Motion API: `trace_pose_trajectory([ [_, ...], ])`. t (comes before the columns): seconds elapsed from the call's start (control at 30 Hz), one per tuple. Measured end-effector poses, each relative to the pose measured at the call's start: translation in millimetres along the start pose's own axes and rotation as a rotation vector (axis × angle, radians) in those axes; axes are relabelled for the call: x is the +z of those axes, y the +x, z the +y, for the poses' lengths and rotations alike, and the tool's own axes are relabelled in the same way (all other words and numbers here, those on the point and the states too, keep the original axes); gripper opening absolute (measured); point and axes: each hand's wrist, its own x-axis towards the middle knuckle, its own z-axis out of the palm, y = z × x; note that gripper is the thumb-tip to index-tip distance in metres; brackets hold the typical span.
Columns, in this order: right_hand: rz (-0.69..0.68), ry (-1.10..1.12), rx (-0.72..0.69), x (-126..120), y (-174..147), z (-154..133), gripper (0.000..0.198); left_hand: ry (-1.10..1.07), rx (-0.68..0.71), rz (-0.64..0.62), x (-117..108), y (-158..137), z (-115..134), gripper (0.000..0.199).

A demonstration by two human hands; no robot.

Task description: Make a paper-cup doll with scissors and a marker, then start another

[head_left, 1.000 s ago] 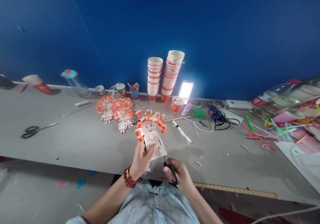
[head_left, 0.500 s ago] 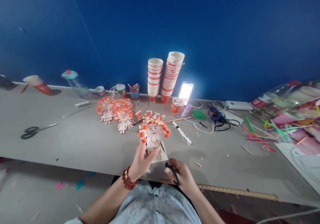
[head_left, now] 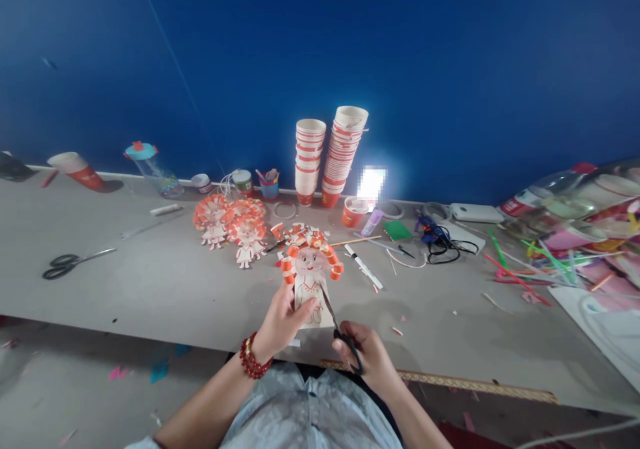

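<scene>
My left hand (head_left: 287, 315) grips a paper doll (head_left: 309, 282) with a drawn face, curled orange-and-white hair and an outlined dress, its thumb lying across the lower body. In my right hand (head_left: 367, 355) is a pair of black-handled scissors (head_left: 345, 339). Their blades point up and left along the doll's right edge, by the neck and shoulder. Just beyond the doll's head lies a heap of orange and white paper scraps (head_left: 300, 233). Several similar finished-looking paper dolls (head_left: 245, 235) lie to the left.
Two stacks of paper cups (head_left: 307, 162) stand against the blue wall. A second pair of scissors (head_left: 67, 264) lies far left. A marker (head_left: 364, 267), a purple glue stick (head_left: 373, 223) and a glue gun (head_left: 434, 227) are on the right, with straws (head_left: 520, 282) and bottles (head_left: 540, 192) beyond. A ruler-like strip (head_left: 450, 381) runs along the front edge.
The scissors' blades have moved up along the doll's right side and now show in full length. My left hand keeps its hold, and the doll has shifted very slightly.
</scene>
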Motion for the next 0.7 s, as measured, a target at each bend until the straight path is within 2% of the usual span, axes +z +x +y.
trace_pose_trajectory([
  [0.17, -0.017, 0.000, 0.031, -5, 0, 0, 0.059, 0.037, -0.020, -0.040, -4, 1, 3, 0.033],
  [0.33, -0.039, -0.027, 0.028, -12, -1, -3, 0.058, 0.078, -0.018, -0.081, -8, 1, 6, 0.025],
  [0.53, -0.062, -0.122, -0.019, -22, -2, -2, 0.057, -0.016, -0.042, -0.146, -9, 0, 10, 0.027],
  [0.7, -0.072, -0.185, -0.038, -28, -1, -3, 0.058, 0.000, -0.089, -0.194, -12, 1, 10, 0.027],
])
